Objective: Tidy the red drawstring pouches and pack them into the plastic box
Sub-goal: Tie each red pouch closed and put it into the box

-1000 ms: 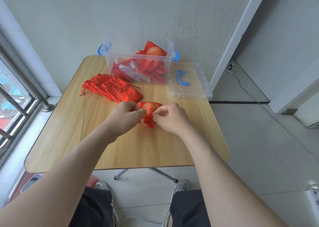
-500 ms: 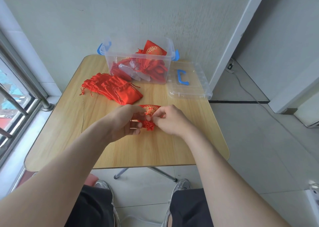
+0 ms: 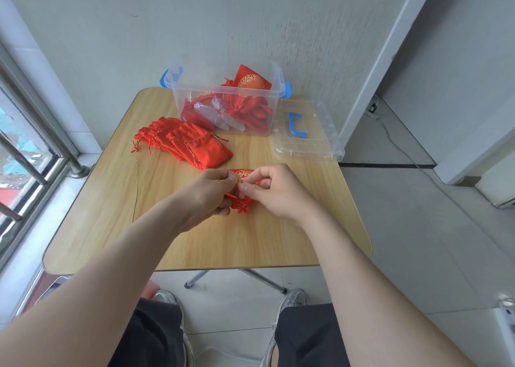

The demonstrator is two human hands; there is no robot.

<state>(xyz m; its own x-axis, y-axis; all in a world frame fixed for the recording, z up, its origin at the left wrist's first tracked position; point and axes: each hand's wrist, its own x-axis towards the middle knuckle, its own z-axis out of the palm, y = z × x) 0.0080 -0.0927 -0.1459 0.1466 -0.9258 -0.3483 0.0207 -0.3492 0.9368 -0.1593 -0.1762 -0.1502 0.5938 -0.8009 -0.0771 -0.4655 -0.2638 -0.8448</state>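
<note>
Left hand (image 3: 211,191) has closed toward right hand (image 3: 279,190); both pinch the pouch (image 3: 242,204).

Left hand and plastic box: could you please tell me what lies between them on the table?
In the head view, the stack of flattened red pouches lies on the table between the left hand and the plastic box.
</note>
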